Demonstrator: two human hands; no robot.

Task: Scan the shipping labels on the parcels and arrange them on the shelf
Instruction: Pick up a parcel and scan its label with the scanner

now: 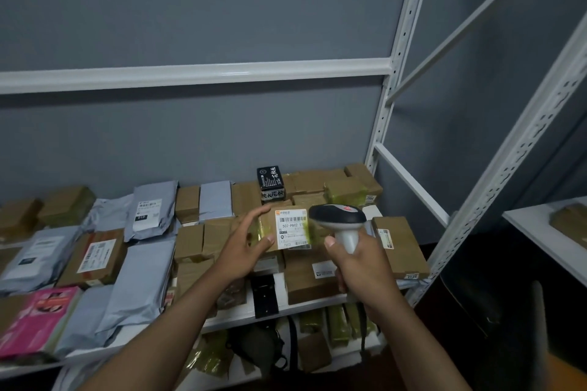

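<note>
**Label Under the Scanner at the Shelf's Right End**

Far left on the shelf (pixel 305 301): grey poly mailers (pixel 141 282), a pink packet (pixel 38 320) at the front edge, a labelled brown box (pixel 95 259) between them. Toward the middle: rows of brown cartons, tightly packed, a black printed box (pixel 270 182) standing near the back edge. Left hand (pixel 244 243) pinching a small taped parcel (pixel 279 228), thumb on the near face, fingers over the far edge, white shipping label (pixel 293 228) tilted up. Just right of it, right hand (pixel 359 267) wrapped tight round the grip of a barcode scanner (pixel 338 219), head aimed at that label. Scanning step, by the look of it. Next, probably: a confirmed read, then a free gap among the cartons for this parcel, label facing up.
</note>
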